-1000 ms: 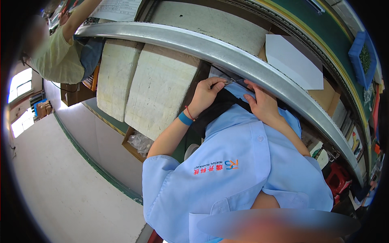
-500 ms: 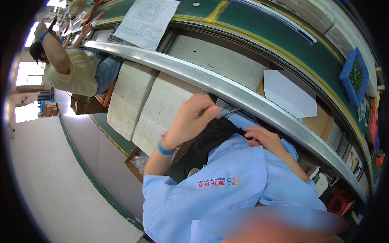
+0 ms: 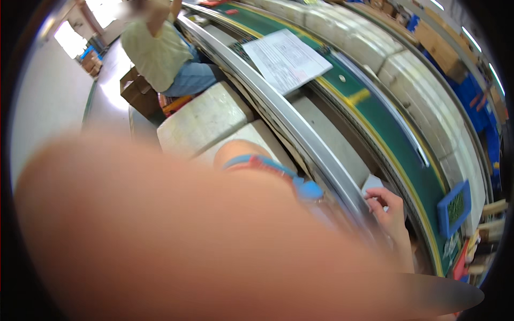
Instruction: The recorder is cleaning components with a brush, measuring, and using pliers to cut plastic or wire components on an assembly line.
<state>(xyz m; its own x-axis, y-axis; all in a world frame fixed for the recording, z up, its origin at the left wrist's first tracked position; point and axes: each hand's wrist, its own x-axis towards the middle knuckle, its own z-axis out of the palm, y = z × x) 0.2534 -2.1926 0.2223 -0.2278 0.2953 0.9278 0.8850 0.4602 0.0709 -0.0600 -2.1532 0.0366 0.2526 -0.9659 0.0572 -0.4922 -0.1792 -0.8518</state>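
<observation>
My left hand (image 3: 187,235), close up and badly blurred, fills much of the lower picture; its fingers cannot be made out. Around that wrist is a blue band (image 3: 308,188) with a red one beside it. Past the metal rail (image 3: 292,120), my right hand (image 3: 390,211) is loosely curled with its fingers somewhat apart. A white sheet (image 3: 372,183) shows by its fingertips, partly hidden by the hand; I see no grip on it.
A green conveyor belt (image 3: 383,120) with yellow edges runs beyond the rail. Printed papers (image 3: 289,60) lie across its near edge. A blue tray (image 3: 444,216) of small green parts stands at right. Pale foam blocks (image 3: 203,115) and a seated person (image 3: 160,59) are at left.
My left hand has come up from the lap area to very near the camera. My right hand has left the dark cloth and reached over the rail. The view has turned.
</observation>
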